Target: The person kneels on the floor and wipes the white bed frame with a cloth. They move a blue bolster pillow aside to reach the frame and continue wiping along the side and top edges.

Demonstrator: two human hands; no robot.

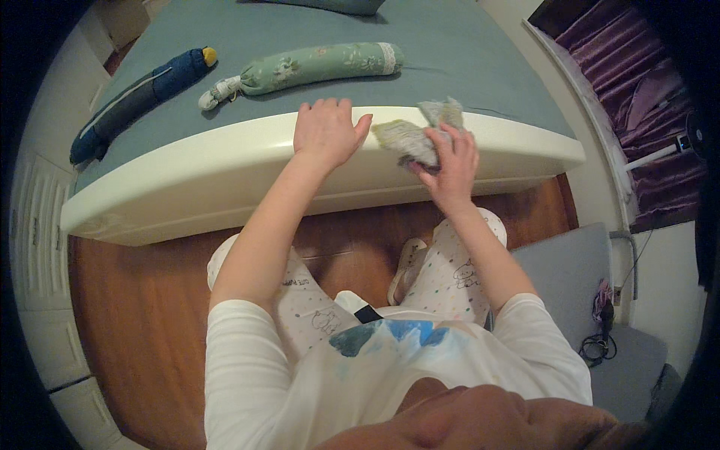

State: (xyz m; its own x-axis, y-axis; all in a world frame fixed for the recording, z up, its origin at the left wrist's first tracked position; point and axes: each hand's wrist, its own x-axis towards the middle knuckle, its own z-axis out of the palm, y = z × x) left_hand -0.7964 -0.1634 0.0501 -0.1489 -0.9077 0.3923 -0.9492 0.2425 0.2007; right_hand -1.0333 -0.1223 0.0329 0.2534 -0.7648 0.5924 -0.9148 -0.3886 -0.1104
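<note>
My right hand (pixel 453 163) grips a crumpled pale grey cloth (pixel 413 140) with yellowish-green edges, held at the front of the cream bed footboard (pixel 225 160). One flap of the cloth stands up over the footboard's top edge. To its left, my left hand (pixel 329 132) rests flat over that same top edge, palm down, thumb apart from the other fingers, with nothing in it. Just beyond the footboard lies a green floral bolster (pixel 326 67) with a lace band and a gathered end, on the grey-green bed sheet (pixel 450 50).
A dark blue, long cushion (pixel 146 101) with a yellow tip lies at the bed's left. White cabinets (pixel 42 236) line the left side. At right are purple curtains (pixel 613 84), a grey folding panel (pixel 568 275) and a coiled black cable (pixel 599 346). Wooden floor (pixel 135 315) lies below.
</note>
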